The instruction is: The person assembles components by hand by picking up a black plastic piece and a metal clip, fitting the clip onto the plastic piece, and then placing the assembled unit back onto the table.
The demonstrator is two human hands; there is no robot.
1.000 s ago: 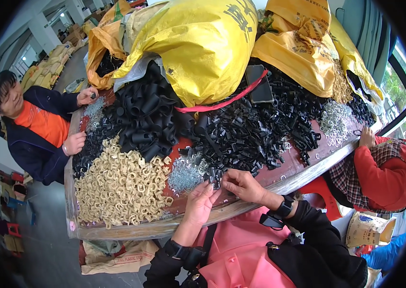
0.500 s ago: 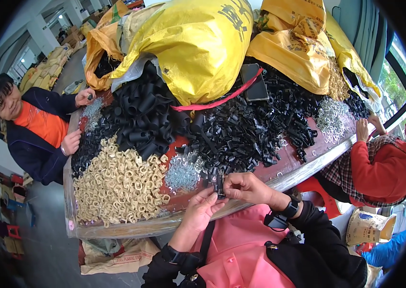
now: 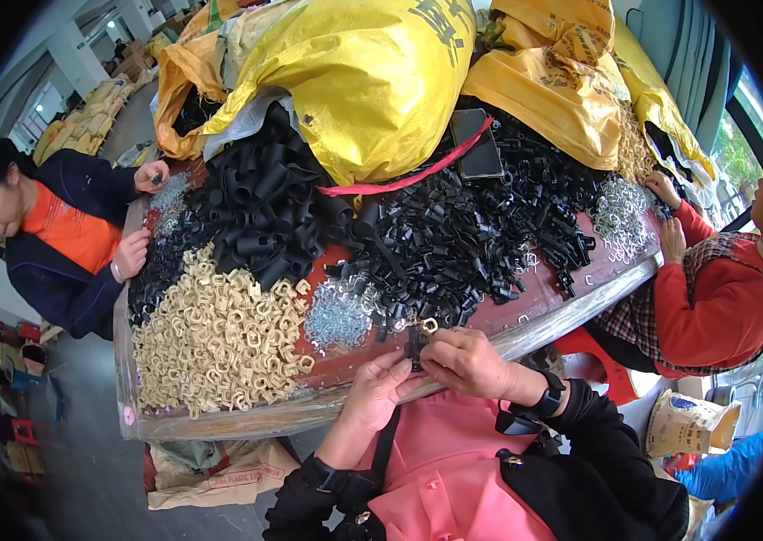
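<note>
Near the table's front edge, my left hand (image 3: 372,389) is closed on a small black plastic part (image 3: 414,344), pinched between thumb and fingers. My right hand (image 3: 466,362) is closed right beside it, with its fingertips against the black part. A small beige plastic ring (image 3: 429,325) shows at the tips of the right fingers, partly covered by them. Just beyond the hands lies a heap of small black plastic parts (image 3: 440,261). To the left of it are a pile of silvery metal pieces (image 3: 338,311) and a big pile of beige rings (image 3: 219,338).
Black tube pieces (image 3: 264,216) spill below a large yellow sack (image 3: 372,81). A phone (image 3: 479,149) and a red strap (image 3: 413,174) lie on the heap. Metal hooks (image 3: 620,221) are at right. Co-workers sit left (image 3: 66,234) and right (image 3: 715,298) at the wooden-edged table (image 3: 255,424).
The beige ring now shows at my right fingertips, and that hand has turned over the black part. The left co-worker has lowered their head; the right one has reached toward the piles.
</note>
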